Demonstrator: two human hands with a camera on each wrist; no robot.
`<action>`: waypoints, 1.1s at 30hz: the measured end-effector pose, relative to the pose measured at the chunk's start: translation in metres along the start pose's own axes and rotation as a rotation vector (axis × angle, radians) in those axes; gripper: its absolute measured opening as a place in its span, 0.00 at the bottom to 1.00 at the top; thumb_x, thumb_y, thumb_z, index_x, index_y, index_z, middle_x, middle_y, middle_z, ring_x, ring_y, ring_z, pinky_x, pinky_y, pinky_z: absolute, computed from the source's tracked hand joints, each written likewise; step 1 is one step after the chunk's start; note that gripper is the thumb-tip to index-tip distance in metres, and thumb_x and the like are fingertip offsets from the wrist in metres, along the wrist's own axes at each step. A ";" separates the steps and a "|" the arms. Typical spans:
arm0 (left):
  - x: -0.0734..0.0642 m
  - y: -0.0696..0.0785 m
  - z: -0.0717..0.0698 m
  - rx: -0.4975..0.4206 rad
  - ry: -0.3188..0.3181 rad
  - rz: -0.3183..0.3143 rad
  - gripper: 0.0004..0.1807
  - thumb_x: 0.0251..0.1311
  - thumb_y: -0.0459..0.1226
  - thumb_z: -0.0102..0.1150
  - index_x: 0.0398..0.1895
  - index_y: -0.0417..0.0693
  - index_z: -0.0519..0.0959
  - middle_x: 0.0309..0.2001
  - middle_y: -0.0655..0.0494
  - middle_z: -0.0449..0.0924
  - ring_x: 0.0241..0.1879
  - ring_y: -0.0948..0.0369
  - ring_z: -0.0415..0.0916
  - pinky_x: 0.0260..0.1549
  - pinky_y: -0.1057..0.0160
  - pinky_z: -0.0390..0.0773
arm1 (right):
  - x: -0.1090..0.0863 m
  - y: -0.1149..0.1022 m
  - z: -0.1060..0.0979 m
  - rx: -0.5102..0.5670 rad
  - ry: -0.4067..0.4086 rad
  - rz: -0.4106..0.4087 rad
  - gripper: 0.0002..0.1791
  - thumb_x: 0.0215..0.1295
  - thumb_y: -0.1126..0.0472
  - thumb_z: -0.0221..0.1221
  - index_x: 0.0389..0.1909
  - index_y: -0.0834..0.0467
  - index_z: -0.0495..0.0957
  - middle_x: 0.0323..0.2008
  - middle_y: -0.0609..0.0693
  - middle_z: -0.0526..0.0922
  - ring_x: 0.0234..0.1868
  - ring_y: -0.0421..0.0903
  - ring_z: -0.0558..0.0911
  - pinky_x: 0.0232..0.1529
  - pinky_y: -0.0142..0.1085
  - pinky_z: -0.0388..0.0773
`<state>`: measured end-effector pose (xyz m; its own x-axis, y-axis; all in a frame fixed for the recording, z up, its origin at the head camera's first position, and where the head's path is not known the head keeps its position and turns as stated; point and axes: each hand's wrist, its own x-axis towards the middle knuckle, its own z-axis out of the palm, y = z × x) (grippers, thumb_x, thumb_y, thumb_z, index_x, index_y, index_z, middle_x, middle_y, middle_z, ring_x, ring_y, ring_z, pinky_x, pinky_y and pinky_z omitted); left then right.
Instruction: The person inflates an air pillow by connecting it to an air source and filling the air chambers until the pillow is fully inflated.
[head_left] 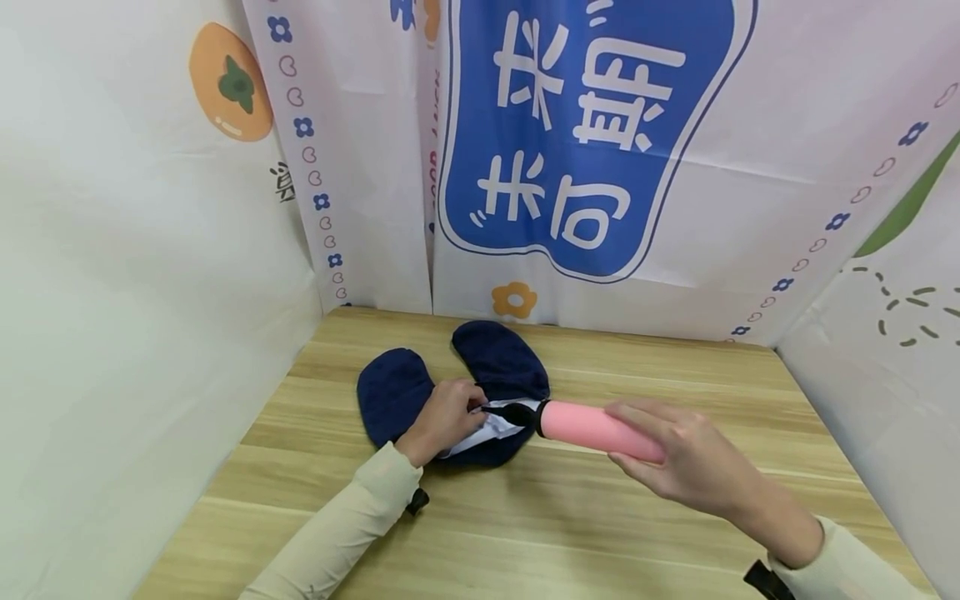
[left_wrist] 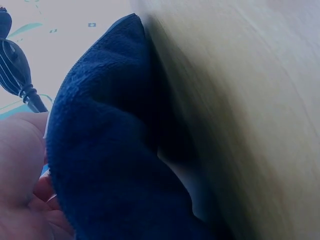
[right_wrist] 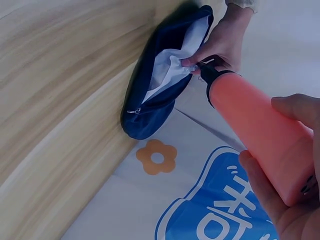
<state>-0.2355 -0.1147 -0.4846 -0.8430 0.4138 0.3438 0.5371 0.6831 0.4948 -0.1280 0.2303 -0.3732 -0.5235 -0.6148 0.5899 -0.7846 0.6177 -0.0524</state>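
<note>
A navy U-shaped neck pillow [head_left: 498, 358] lies on the table, its zipped cover parted to bare a white inner bladder [right_wrist: 165, 75]. At that opening my left hand [head_left: 448, 412] pinches the bladder's small clear valve [right_wrist: 190, 69]. My right hand [head_left: 701, 458] grips a pink air pump [head_left: 588, 427] by its rear end, thumb on one side and fingers on the other. The pump's black nozzle [head_left: 517, 413] points left, its tip right at the valve and my left fingertips. In the left wrist view the navy cover [left_wrist: 110, 165] hides most of the fingers.
The wood-grain table [head_left: 600, 533] ends at a printed cloth backdrop [head_left: 390, 208]. White side walls rise at left [head_left: 150, 292] and right [head_left: 900, 383]. A zipper pull [right_wrist: 133, 111] hangs at the cover's edge.
</note>
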 end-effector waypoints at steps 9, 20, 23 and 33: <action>0.001 -0.002 0.001 0.004 0.001 0.022 0.01 0.62 0.32 0.72 0.34 0.45 0.90 0.31 0.56 0.85 0.28 0.67 0.75 0.31 0.67 0.79 | -0.001 -0.001 -0.002 -0.010 0.021 -0.001 0.25 0.58 0.53 0.76 0.56 0.58 0.86 0.48 0.53 0.92 0.44 0.50 0.92 0.43 0.43 0.89; 0.003 0.010 0.003 0.120 -0.010 0.017 0.04 0.59 0.29 0.72 0.29 0.46 0.87 0.27 0.56 0.82 0.24 0.66 0.70 0.25 0.68 0.72 | -0.005 -0.010 0.001 -0.054 0.038 -0.014 0.22 0.63 0.50 0.72 0.52 0.61 0.87 0.43 0.54 0.92 0.36 0.50 0.92 0.34 0.42 0.89; 0.003 0.015 0.005 0.212 0.029 0.055 0.12 0.56 0.27 0.70 0.20 0.47 0.81 0.20 0.57 0.73 0.20 0.66 0.62 0.21 0.69 0.62 | -0.006 -0.016 0.001 -0.064 0.036 0.003 0.22 0.64 0.50 0.72 0.51 0.61 0.87 0.44 0.54 0.92 0.36 0.49 0.92 0.33 0.42 0.88; 0.004 0.027 0.018 0.546 0.177 0.237 0.16 0.56 0.22 0.67 0.18 0.45 0.75 0.22 0.51 0.73 0.20 0.55 0.75 0.15 0.61 0.77 | -0.002 -0.031 -0.001 -0.129 0.064 -0.005 0.23 0.75 0.46 0.58 0.51 0.62 0.86 0.43 0.56 0.92 0.33 0.50 0.91 0.30 0.42 0.87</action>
<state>-0.2256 -0.0837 -0.4847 -0.6599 0.5180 0.5443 0.5766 0.8136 -0.0752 -0.1019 0.2129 -0.3723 -0.4939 -0.5879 0.6407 -0.7357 0.6753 0.0525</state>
